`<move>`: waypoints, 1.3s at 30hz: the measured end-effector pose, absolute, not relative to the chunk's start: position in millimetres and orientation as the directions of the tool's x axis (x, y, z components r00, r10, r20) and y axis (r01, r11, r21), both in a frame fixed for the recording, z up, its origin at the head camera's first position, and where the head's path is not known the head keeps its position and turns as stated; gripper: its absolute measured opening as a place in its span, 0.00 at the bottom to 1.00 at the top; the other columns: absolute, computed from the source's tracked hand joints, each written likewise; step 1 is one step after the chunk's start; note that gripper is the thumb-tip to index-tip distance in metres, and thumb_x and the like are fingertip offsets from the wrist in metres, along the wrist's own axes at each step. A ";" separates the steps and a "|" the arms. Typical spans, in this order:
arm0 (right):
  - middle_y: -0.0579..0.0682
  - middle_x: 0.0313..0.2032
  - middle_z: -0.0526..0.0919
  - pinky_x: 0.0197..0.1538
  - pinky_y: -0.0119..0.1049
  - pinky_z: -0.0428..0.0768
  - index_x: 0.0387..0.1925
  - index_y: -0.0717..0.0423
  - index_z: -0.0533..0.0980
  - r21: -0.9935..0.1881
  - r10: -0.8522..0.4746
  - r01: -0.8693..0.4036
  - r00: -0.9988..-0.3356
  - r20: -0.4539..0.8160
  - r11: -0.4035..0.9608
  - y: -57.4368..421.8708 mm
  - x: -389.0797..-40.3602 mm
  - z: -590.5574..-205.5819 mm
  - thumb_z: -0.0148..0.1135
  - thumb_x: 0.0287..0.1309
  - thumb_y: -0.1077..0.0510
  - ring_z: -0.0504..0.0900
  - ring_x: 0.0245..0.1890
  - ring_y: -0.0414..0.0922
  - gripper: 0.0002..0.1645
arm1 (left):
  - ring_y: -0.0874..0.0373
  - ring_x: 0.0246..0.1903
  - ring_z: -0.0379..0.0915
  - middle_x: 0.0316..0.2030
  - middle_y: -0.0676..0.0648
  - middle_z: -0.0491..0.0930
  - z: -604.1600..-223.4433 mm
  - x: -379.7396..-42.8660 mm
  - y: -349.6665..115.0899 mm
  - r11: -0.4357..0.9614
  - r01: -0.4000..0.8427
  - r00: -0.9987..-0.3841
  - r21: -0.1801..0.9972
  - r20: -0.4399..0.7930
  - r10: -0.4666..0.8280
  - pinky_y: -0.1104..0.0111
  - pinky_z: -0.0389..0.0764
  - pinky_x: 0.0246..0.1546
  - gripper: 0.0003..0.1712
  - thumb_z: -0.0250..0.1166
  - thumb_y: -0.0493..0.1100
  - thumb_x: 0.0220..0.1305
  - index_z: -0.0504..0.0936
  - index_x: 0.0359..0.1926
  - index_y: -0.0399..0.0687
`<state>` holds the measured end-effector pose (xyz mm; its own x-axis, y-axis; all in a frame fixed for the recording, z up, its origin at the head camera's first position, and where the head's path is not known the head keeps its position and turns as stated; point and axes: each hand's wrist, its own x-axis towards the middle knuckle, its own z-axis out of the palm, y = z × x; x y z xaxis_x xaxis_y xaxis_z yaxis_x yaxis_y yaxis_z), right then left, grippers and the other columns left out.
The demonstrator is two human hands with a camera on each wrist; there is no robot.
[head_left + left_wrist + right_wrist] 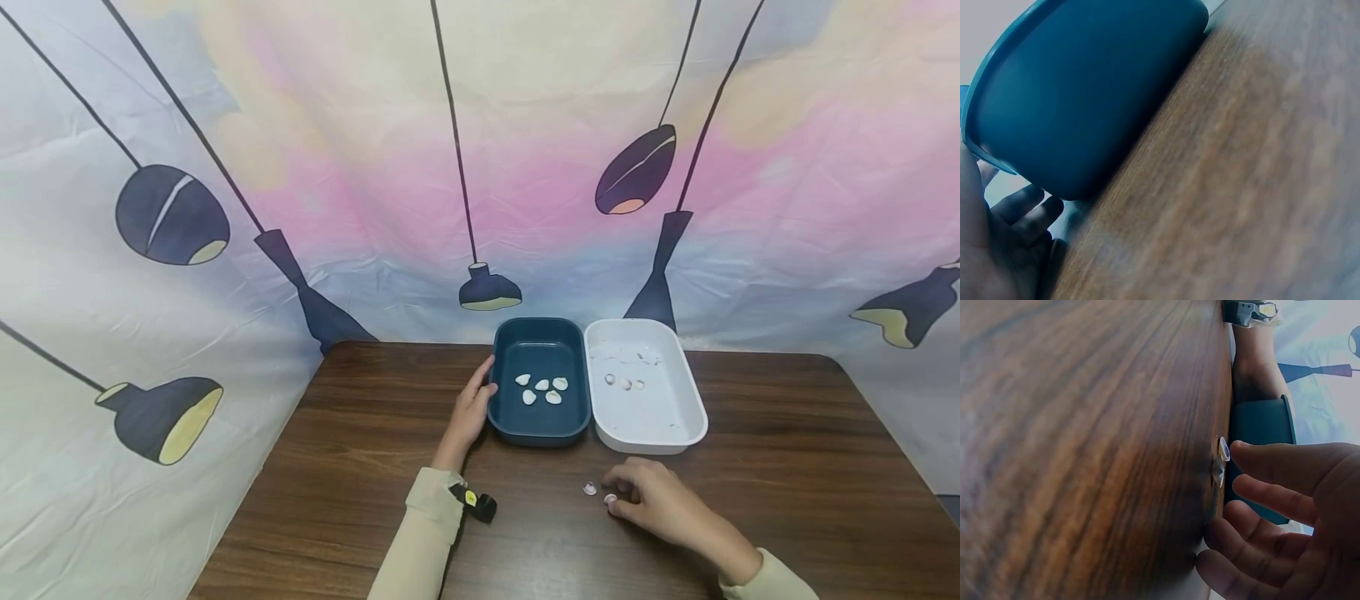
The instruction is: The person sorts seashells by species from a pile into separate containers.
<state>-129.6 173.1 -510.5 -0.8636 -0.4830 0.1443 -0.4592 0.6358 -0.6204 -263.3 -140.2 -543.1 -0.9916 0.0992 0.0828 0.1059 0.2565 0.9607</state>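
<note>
At the left side of the teal tray point(538, 434), my left hand point(470, 408) touches the rim with loosely extended fingers. In the left wrist view, some fingers point(1029, 212) hang beside the tray's lower wall. Several white seashells point(528, 397) lie in this tray. My right hand point(660, 502) is low over the table, its thumb beside a small purplish-white seashell point(611, 499) and the fingers spread apart. A second small seashell point(589, 488) lies just left of it. The right wrist view shows the thumb tip close to the shell point(1224, 449), with no pinch visible.
A white tray point(652, 437) stands against the teal tray's right side, holding three small seashells point(626, 384) and some tiny bits. Both trays are on a dark wooden table point(345, 467). A printed cloth point(360, 167) hangs behind the table.
</note>
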 end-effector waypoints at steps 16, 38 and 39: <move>0.34 0.27 0.76 0.31 0.33 0.73 0.36 0.51 0.89 -0.579 -0.458 -0.428 -0.883 0.104 0.694 170.5 -129.2 -512.4 0.78 0.54 0.59 0.71 0.29 0.30 0.07 | 0.44 0.79 0.54 0.80 0.47 0.62 -543.2 -264.2 -140.1 0.259 0.101 -0.992 0.961 0.079 0.094 0.39 0.56 0.75 0.33 0.50 0.45 0.79 0.65 0.81 0.60; 0.33 0.30 0.79 0.32 0.35 0.76 0.34 0.47 0.88 -0.536 -0.444 -0.422 -0.891 0.097 0.731 169.5 -130.5 -509.1 0.77 0.57 0.56 0.75 0.31 0.31 0.03 | 0.42 0.79 0.54 0.80 0.47 0.61 -544.5 -263.4 -141.3 0.258 0.091 -0.993 0.962 0.070 0.090 0.37 0.55 0.75 0.32 0.50 0.45 0.80 0.65 0.81 0.60; 0.33 0.30 0.79 0.32 0.34 0.76 0.34 0.47 0.88 -0.538 -0.446 -0.424 -0.890 0.098 0.728 169.8 -130.6 -508.5 0.77 0.57 0.56 0.75 0.31 0.31 0.03 | 0.42 0.79 0.54 0.80 0.47 0.61 -544.7 -263.2 -141.2 0.257 0.091 -0.993 0.962 0.070 0.091 0.37 0.55 0.75 0.32 0.50 0.45 0.80 0.65 0.81 0.60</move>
<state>-130.6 169.8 -508.5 -0.8897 -0.4458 0.0983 -0.4243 0.7282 -0.5382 -263.2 -141.2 -544.7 -0.9934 0.0914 0.0696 0.0910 0.2571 0.9621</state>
